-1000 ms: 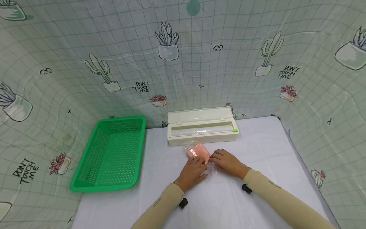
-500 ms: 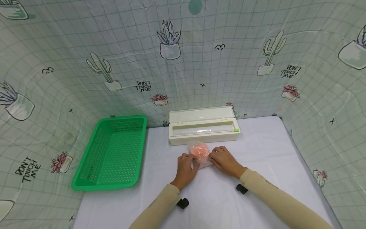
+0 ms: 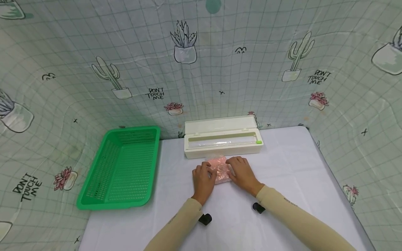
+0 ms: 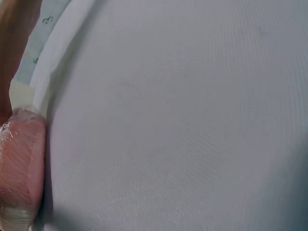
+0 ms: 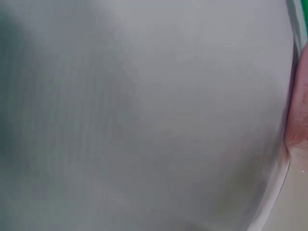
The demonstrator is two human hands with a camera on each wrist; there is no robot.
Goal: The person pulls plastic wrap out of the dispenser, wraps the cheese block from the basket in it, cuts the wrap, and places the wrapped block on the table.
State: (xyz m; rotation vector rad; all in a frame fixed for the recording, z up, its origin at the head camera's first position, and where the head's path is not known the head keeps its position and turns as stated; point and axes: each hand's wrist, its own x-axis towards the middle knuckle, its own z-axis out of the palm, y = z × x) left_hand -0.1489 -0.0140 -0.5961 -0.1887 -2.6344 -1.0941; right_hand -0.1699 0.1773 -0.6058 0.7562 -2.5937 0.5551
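Note:
A flat pink block (image 3: pixel 221 170) wrapped in clear, wrinkled cling film lies on the white cloth. My left hand (image 3: pixel 202 178) grips its left edge, fingers bent over the top and thumb along the near side. At the opposite edge, my right hand (image 3: pixel 244 173) holds it between curled fingers and thumb. In the left wrist view the wrapped block (image 4: pixel 21 163) fills the lower left corner, with part of a hand (image 4: pixel 14 53) above it. Only a strip of the block (image 5: pixel 299 110) enters the right wrist view. The hands partly hide both ends of the film.
Right behind the block stands a white cling film dispenser (image 3: pixel 223 151), its lid raised, a roll inside and a green cutter slide (image 3: pixel 259 142) at its right end. A green perforated basket (image 3: pixel 154 167) sits to the left. A printed curtain (image 3: pixel 201 80) surrounds the table.
The block has turned from slanted to nearly square with the table, and film now covers its near part. My left hand has shifted to its left edge; my right hand has moved slightly farther back.

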